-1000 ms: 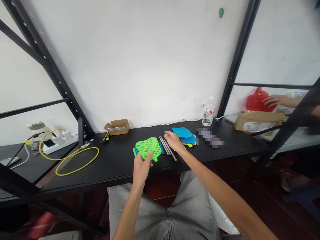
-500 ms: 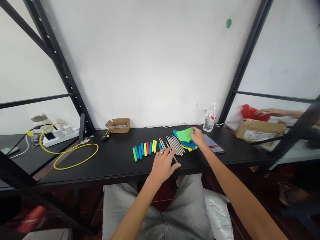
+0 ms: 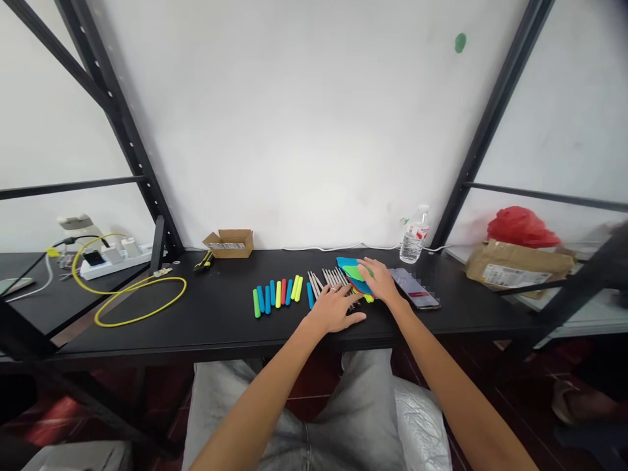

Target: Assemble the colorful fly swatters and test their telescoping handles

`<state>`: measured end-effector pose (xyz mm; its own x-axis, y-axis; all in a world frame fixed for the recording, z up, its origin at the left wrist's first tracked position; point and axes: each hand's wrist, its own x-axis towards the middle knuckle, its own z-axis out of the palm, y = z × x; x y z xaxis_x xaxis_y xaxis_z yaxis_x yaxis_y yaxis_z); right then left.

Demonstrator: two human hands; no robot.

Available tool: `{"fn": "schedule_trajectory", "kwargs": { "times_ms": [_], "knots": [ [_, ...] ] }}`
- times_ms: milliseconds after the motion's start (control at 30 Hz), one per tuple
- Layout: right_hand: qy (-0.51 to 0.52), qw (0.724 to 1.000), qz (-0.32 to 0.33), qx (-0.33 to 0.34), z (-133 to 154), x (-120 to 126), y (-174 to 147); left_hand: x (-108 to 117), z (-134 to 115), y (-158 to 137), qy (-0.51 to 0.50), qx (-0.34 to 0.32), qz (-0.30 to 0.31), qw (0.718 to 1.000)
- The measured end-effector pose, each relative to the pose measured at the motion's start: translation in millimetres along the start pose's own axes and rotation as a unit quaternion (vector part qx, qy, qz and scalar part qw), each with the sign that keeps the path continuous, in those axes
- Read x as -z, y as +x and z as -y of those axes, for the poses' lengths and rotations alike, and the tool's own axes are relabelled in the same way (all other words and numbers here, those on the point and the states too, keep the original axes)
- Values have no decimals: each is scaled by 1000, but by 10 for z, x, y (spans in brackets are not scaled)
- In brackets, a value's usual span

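Note:
My left hand [image 3: 334, 310] lies palm down with spread fingers over a row of thin grey rods [image 3: 316, 282], covering their near ends. My right hand [image 3: 379, 280] is at a stack of thin, flat, coloured pieces just right of the rods. Its fingers close on a green flat piece [image 3: 351, 270] on top; a blue flat piece [image 3: 346, 261] shows beneath, with red and yellow edges lower down. Left of my hands, several short rounded sticks in green, blue, yellow and red [image 3: 283, 292] lie side by side. A single blue stick [image 3: 310, 296] lies against the rods.
On the black table [image 3: 210, 327] are a phone [image 3: 417, 289], a water bottle [image 3: 414, 237], a small open cardboard box [image 3: 229, 244] and a looped yellow cable [image 3: 140, 320]. A power strip [image 3: 114, 263] is at left. A taped carton [image 3: 520, 267] with a red bag [image 3: 523, 227] stands right, beyond the frame post.
My left hand has shifted right over the rods. My right hand has come lower and left with the green piece, baring more blue. At far right, another person's hand has left the red bag.

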<state>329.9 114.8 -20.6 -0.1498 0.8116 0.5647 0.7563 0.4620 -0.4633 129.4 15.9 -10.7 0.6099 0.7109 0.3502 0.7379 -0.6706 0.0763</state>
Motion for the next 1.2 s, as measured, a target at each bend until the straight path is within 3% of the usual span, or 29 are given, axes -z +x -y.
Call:
{"fn": "schedule_trajectory", "kwargs": {
  "times_ms": [167, 333, 533, 667, 800, 900, 1000, 1067, 1200],
  "knots": [
    [22, 997, 56, -43, 26, -17, -53, 95, 139, -107, -11, -9, -9, 1000],
    [84, 995, 15, -59, 73, 20, -58, 175, 268, -192, 3, 3, -16, 1000],
    [218, 966, -34, -135, 62, 99, -61, 141, 315, -162, -16, 11, 31, 999],
    [249, 959, -32, -130, -18, 136, 0, 183, 319, -196, -31, 13, -2, 999],
    [199, 977, 27, -72, -100, 180, 258, 220, 309, -224, -43, 14, -24, 999],
    [99, 979, 174, -32, -132, 116, 500, 217, 316, -226, -48, 22, -34, 998],
    [-12, 956, 294, -8, -152, -21, 611, 202, 334, -235, -54, 36, -46, 997],
    [-47, 949, 311, 19, -148, -89, 585, 198, 352, -249, -57, 41, -49, 996],
    [-64, 967, 238, 69, -38, -93, 384, 205, 400, -300, -58, 30, -37, 997]
  ]
}}
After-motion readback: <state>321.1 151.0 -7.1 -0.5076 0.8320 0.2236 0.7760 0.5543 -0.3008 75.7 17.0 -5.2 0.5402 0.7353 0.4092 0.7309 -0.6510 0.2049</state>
